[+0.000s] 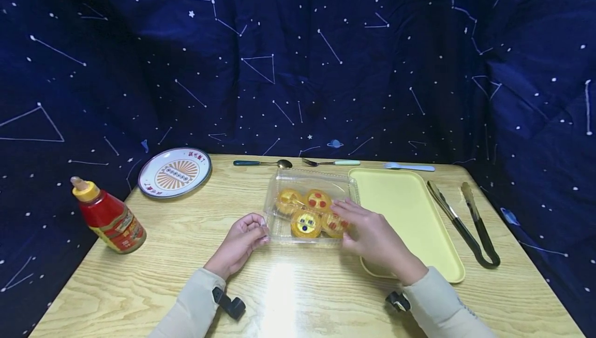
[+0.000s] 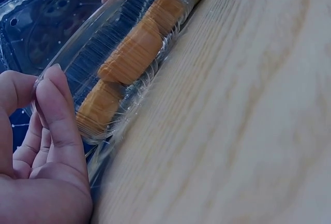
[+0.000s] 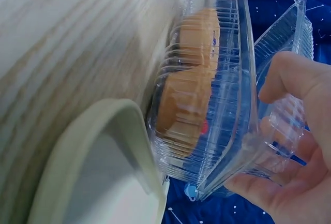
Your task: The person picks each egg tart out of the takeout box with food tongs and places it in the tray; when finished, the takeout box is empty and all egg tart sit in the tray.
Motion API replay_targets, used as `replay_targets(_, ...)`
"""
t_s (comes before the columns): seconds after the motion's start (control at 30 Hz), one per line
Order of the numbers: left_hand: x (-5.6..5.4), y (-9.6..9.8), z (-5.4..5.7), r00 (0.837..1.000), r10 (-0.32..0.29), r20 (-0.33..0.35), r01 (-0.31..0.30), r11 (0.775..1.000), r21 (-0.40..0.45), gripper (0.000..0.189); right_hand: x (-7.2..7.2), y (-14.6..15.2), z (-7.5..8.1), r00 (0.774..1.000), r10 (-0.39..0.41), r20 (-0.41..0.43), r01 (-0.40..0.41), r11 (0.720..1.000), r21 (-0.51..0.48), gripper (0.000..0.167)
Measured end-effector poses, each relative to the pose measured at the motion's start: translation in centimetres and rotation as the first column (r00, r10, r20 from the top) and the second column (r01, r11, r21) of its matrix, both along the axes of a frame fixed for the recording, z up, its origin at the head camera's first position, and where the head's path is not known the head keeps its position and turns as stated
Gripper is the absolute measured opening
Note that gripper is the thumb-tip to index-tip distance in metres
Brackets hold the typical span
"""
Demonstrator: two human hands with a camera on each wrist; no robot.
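Note:
A clear plastic clamshell box (image 1: 313,178) sits at the middle of the table with several small round tarts (image 1: 306,223) inside, one bearing a face and others red spots. My left hand (image 1: 242,239) pinches the rim at the box's front left corner between thumb and fingers. Over the front right part of the box is my right hand (image 1: 372,234), blurred in the head view, its fingers spread. In the right wrist view the transparent lid (image 3: 283,30) stands tilted away from the base, with my right fingers (image 3: 253,188) around the near corner and rim.
A yellow tray (image 1: 391,188) lies right of the box, with black-handled tongs (image 1: 479,224) beyond it. Along the back edge are a spoon (image 1: 261,163), a fork (image 1: 332,162) and a blue fork (image 1: 410,166). At left stand a plate (image 1: 176,172) and a red sauce bottle (image 1: 112,219).

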State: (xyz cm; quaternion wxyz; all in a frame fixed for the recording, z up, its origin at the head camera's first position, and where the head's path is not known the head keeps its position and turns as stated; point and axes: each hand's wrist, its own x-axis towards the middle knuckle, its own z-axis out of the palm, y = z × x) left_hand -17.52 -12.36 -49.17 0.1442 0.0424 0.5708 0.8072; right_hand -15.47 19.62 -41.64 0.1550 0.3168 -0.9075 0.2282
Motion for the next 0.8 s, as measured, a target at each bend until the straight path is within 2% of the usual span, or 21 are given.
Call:
replay_targets(0.23,-0.1,0.1,-0.4,1.000,-0.012,-0.006,0.012,1.000,0.013,0.017,-0.3,0.6,0.4,0.998,0.007,0.056,-0.005,0.999,-0.041,0.062)
replay_targets(0.37,-0.3,-0.2,-0.4,1.000,-0.012,-0.005,0.012,1.000,0.014,0.016,-0.5,0.9,0.9,1.000,-0.002,0.029,0.003,0.999,-0.054,0.060)
replay_targets(0.6,0.0,-0.1,0.1,0.998,-0.024,0.050,0.021,0.998,0.056,0.009,-0.3,0.9,1.5,1.000,0.003,-0.008,-0.003,0.999,-0.032,0.054)
replay_targets(0.8,0.1,0.3,0.5,0.996,-0.044,0.073,0.038,0.996,0.076,0.007,-1.0,1.5,2.1,0.999,0.020,-0.049,-0.027,0.991,-0.134,0.062)
